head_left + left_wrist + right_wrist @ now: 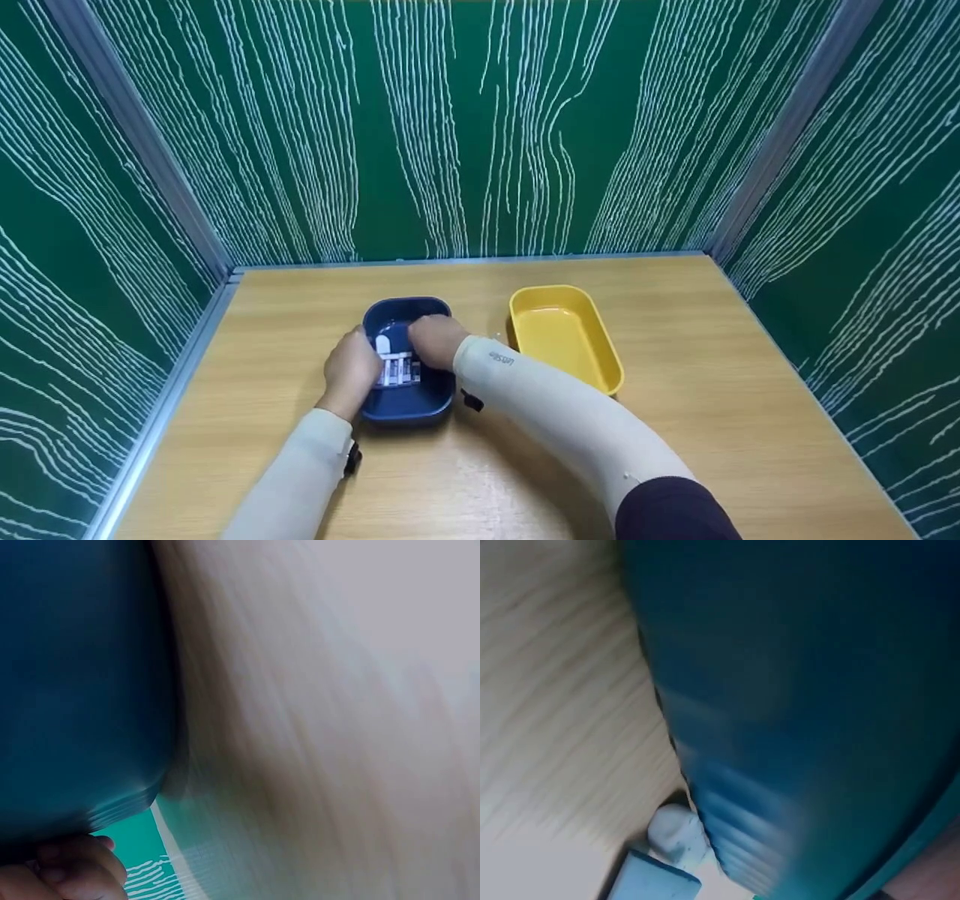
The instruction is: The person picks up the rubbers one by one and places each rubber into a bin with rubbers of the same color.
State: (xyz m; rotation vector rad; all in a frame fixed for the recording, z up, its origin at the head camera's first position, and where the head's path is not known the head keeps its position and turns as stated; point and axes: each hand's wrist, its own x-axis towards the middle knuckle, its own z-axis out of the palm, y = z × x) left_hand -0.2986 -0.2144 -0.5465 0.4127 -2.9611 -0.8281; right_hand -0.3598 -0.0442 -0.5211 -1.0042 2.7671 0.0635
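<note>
A deep blue plastic tray [409,405] stands on the table, and both hands are at its sides. My left hand [352,371] grips its left rim; curled fingers [86,870] show by the tray wall in the left wrist view. At the upper right rim, my right hand [437,341] holds on with its fingers bent over the edge, its fingertips hidden. Inside the tray lies a row of small white blocks [397,369] with dark bands, perhaps erasers. A white round-ended piece [383,344] lies just beyond them.
A yellow tray [611,379] stands to the right, partly behind my right forearm. In the right wrist view, a pale rounded lump [676,834] and a grey-blue block [652,881] lie beside the blue tray. Green panels with white lines [480,135] enclose the wooden table [300,300].
</note>
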